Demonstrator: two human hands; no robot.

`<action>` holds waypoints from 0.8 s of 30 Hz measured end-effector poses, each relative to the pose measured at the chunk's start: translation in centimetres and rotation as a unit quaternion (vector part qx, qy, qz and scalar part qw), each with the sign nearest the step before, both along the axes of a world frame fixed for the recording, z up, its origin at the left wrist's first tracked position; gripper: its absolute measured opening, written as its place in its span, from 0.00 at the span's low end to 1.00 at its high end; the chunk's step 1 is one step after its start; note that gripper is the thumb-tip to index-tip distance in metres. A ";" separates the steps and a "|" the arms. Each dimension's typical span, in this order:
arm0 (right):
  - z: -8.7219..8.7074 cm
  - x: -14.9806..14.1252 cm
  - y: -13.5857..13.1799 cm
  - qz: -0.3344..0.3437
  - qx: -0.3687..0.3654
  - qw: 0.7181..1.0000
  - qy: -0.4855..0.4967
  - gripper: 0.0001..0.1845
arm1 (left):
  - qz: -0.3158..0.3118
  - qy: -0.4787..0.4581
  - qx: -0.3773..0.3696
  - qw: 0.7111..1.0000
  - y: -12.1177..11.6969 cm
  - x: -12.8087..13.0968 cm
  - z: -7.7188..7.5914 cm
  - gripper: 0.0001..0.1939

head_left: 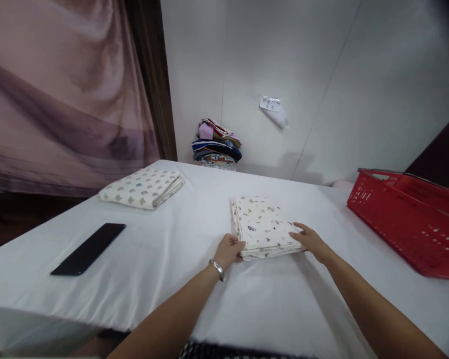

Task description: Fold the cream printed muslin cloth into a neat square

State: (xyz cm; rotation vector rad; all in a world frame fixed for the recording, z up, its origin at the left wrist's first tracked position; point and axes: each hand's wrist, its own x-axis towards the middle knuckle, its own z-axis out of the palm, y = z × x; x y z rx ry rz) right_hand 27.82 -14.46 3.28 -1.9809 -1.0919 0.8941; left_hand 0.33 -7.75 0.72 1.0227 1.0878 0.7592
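Observation:
A folded white cloth with small grey-brown prints (264, 222) lies between my two hands on the white-covered table (209, 209). My left hand (229, 252), with a silver bracelet at the wrist, grips its near left corner, thumb on top and fingers at the side. At the near right corner, my right hand (310, 240) pinches the cloth, thumb on the upper face and fingers along the edge. The fingertips under the cloth are hidden. Farther left lies a second folded white cloth with grey mushroom-like prints (142, 188), apart from both hands.
A black flat phone-like slab (90, 249) lies at the left. On the right stands a red plastic basket (407, 219). Past the table's far edge rises a stack of folded fabrics (217, 144) by the wall. A pinkish curtain (60, 89) hangs at the left.

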 end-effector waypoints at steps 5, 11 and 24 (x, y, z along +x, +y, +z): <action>0.1 1.1 -0.7 0.068 -0.090 0.977 -0.180 0.36 | -0.051 0.016 -0.012 0.999 -0.7 0.1 0.0 0.19; 2.3 -3.3 4.7 0.224 0.093 0.902 -0.358 0.28 | -0.050 0.034 -0.027 0.998 -0.6 0.0 0.2 0.17; -1.9 -11.5 20.4 0.301 0.043 0.862 -0.407 0.31 | -0.064 0.051 -0.012 0.997 -0.3 -0.3 -0.3 0.14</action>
